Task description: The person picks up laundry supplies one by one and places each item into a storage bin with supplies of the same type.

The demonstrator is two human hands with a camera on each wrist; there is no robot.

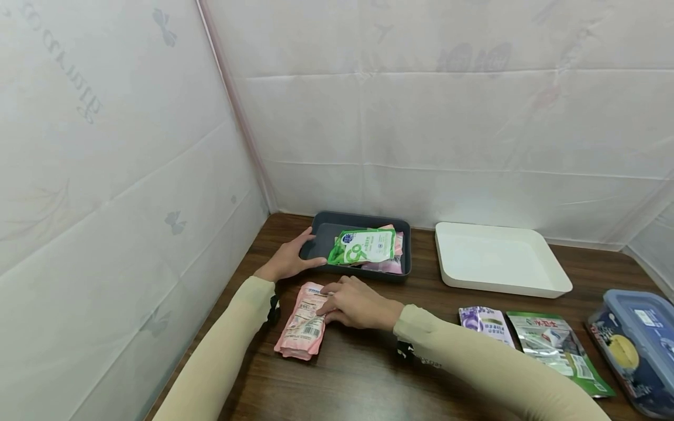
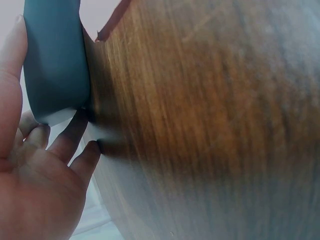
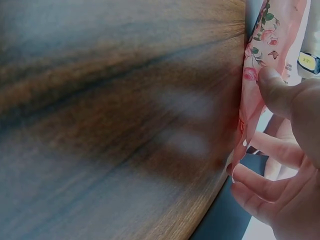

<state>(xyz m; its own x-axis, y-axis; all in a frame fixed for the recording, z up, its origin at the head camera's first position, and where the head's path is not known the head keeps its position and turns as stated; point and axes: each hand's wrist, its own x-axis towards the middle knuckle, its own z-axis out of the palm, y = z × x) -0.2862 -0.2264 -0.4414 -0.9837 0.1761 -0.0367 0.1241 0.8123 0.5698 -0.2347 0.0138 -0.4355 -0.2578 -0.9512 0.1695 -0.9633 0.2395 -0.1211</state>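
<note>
A dark grey tray [image 1: 358, 217] stands near the back wall, holding a green and white pouch [image 1: 368, 245] over pink packets. My left hand [image 1: 289, 257] holds the tray's left end, thumb along the front side and fingers at the left side. The left wrist view shows that hand [image 2: 45, 180] around the corner of the tray [image 2: 56, 65]. In front of the tray lies a pink floral pouch [image 1: 302, 321], its printed back upward. My right hand [image 1: 358, 301] grips its right edge; in the right wrist view the thumb touches the pouch's flowered side [image 3: 270, 37].
A white tray [image 1: 495, 257] stands to the right at the back. Beyond my right forearm lie a purple and white pouch [image 1: 484, 321] and a green and silver pouch [image 1: 553, 345]. A blue lidded container [image 1: 639, 345] stands at the far right. Pale sheeting [image 1: 421, 128] encloses the wooden table.
</note>
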